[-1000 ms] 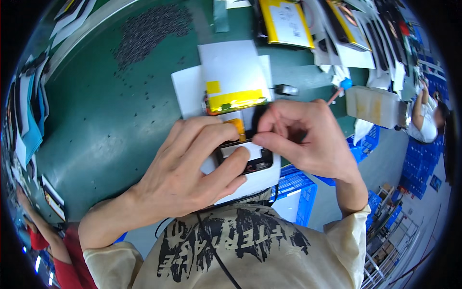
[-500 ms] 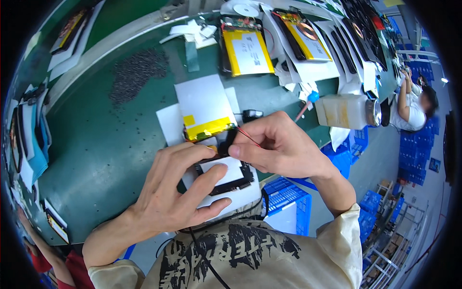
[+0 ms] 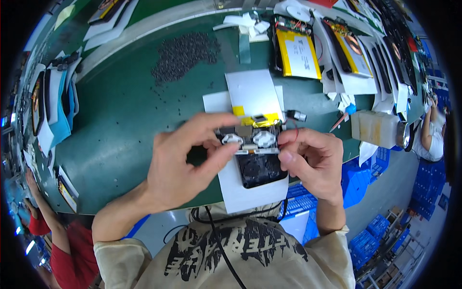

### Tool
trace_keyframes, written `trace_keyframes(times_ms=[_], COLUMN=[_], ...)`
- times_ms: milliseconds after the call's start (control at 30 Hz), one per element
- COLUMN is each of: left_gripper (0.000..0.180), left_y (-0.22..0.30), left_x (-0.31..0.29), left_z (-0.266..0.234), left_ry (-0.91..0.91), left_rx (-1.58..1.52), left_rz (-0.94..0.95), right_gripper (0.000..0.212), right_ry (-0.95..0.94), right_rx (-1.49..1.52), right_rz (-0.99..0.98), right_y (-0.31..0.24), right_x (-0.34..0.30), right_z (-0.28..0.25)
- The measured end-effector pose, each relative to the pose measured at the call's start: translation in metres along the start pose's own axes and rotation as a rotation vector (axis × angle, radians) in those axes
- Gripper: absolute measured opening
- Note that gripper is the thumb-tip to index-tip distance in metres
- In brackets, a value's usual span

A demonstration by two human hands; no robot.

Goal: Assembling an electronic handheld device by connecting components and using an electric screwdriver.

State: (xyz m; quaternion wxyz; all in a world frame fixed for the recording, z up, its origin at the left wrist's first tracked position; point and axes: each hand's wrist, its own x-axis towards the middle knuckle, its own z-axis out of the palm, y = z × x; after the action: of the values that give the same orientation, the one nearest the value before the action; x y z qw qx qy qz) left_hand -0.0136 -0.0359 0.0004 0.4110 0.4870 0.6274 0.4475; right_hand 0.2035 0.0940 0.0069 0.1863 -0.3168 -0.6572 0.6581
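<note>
An opened dark device with a bare circuit board and two white round parts lies on a white sheet at the near edge of the green table. My left hand pinches its left side with thumb and forefinger. Fingertips of my right hand grip its right side. A white battery with yellow tape lies just beyond the device, touching its far edge.
A pile of small dark screws lies far left of centre. Opened devices with yellow-framed batteries line the far right. A translucent box stands at the right. Stacked parts fill the left edge. Blue crates sit below the table.
My hands have spread apart to the device's two sides, uncovering its circuit board. The view has shifted, so the device now lies more central.
</note>
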Motion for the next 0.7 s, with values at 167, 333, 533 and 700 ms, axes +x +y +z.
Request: trace_keyframes(times_ms=[167,333,533,700], left_gripper=[0.036,0.036,0.043,0.045], left_y=[-0.004,-0.011,-0.01,0.003], left_x=[0.009,0.008,0.008,0.008], left_z=[0.006,0.007,0.001,-0.003], left_ry=[0.093,0.102,-0.01,-0.071], left_rx=[-0.163,-0.141,0.065,-0.049], left_rz=[0.012,0.067,0.253,0.03], right_gripper=[0.014,0.012,0.013,0.013], right_ry=[0.193,0.263,0.304,0.315], right_rx=[-0.134,-0.124,-0.163,-0.187], right_rz=[-0.196,-0.158,-0.175,-0.175], right_y=[0.012,0.014,0.017,0.012], right_x=[0.001,-0.001,-0.002,-0.001], right_z=[0.018,0.025,0.026,0.028])
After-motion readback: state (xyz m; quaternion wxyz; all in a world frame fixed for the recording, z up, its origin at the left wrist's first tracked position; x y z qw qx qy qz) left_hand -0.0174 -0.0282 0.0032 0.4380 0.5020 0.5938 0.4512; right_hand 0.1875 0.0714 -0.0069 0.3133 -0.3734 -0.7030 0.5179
